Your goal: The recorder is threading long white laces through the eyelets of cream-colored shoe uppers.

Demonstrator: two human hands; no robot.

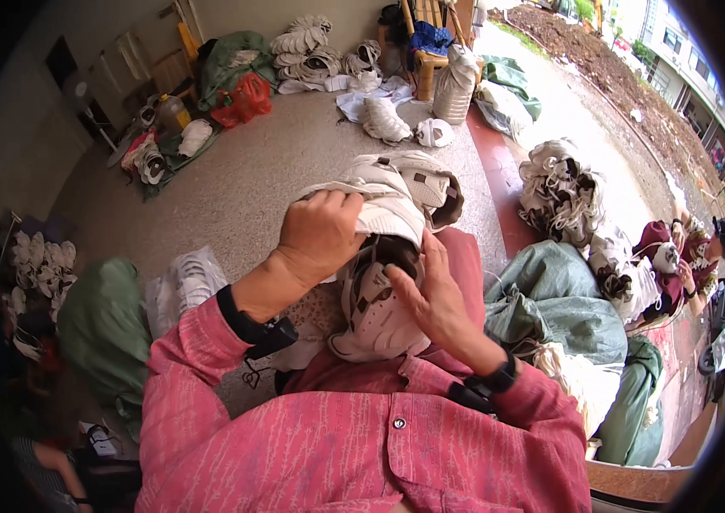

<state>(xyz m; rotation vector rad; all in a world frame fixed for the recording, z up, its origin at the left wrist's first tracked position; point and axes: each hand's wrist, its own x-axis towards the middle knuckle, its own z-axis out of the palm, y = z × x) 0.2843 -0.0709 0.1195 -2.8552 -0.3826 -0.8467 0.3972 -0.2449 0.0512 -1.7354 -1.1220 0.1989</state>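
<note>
A row of nested white shoe uppers (377,181) rests above my lap, with the soles not visible. My left hand (321,232) is closed over the near rim of that row, its fingers curled on the pale fabric. Closest to me is another white shoe upper (377,323), with small holes in its toe and a dark opening. My right hand (441,295) lies along its right side, thumb at the opening and fingers against the edge of the row, gripping it there. Both wrists wear black bands.
Green sacks (557,291) lie to my right and another green sack (102,321) to my left. A heap of white uppers (559,190) sits farther right, near a person in maroon (662,248). More bundles (307,56), a red bag (245,98) and a bamboo chair (425,73) stand at the back.
</note>
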